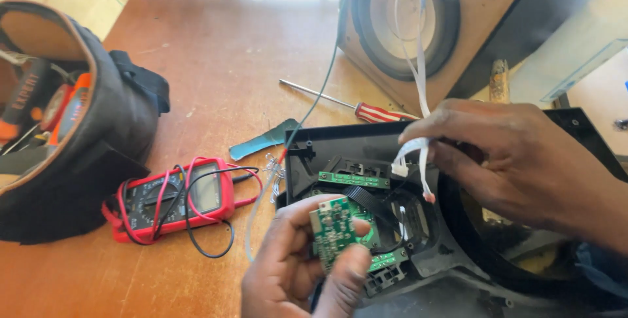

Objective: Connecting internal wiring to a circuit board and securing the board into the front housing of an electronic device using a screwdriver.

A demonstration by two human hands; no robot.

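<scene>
My left hand [297, 272] pinches a small green circuit board [333, 226] between thumb and fingers, low in the middle of the view. The board hangs just over a black plastic panel [327, 141] that carries a narrow green board strip [353, 179] and a black ribbon cable [369, 203]. My right hand [517, 161] reaches in from the right and grips a bundle of white wires [418, 63] with a small white connector [400, 169] at its end, right above the panel.
A red multimeter [176, 200] with red and black leads lies left of the panel. A black tool bag [65, 115] stands at far left. A red-handled screwdriver [366, 110], a teal plastic piece [261, 141] and a speaker cabinet [405, 24] sit behind the panel on the wooden table [229, 63].
</scene>
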